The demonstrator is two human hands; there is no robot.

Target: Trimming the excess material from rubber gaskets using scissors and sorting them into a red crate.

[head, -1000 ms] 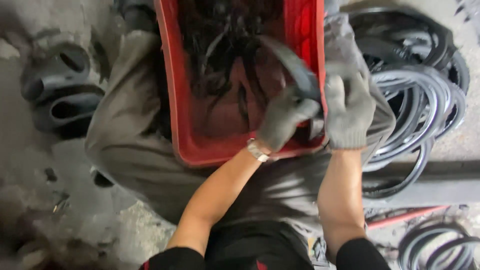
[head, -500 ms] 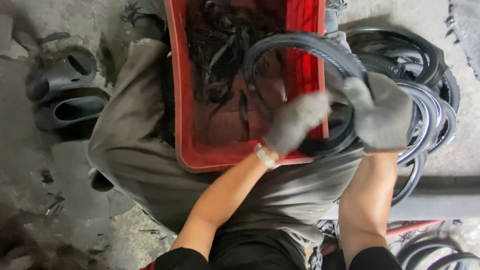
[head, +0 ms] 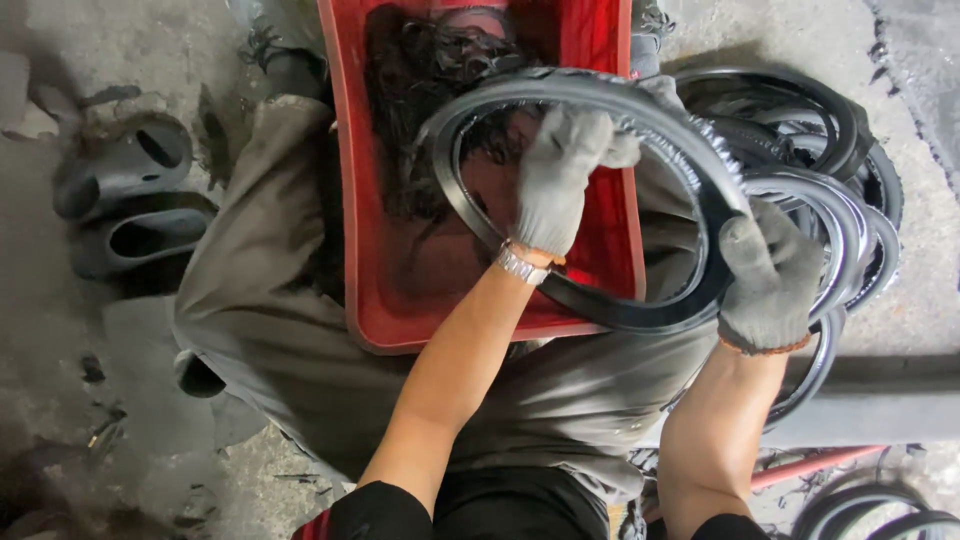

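Note:
A large black rubber ring (head: 610, 305) lies flat over the right half of a red plastic crate (head: 400, 300). My left hand (head: 562, 172), in a grey glove with a metal watch at the wrist, grips the ring's top rim. At the ring's right edge my right hand (head: 770, 275), also gloved in grey, holds it. Thin ragged flash hangs from the ring's upper right rim. The crate holds a tangle of black rubber trimmings (head: 430, 110). Under the crate lies a grey cloth (head: 560, 400).
A stack of similar black rings (head: 850, 200) sits on the ground at the right. More rings (head: 870, 505) show at the bottom right. Black moulded rubber parts (head: 130, 200) lie at the left on dusty concrete. A grey beam (head: 880, 410) runs across the lower right.
The ring has been lifted and spread flat over the crate. My left hand has moved up to its top rim, my right hand out to its right edge.

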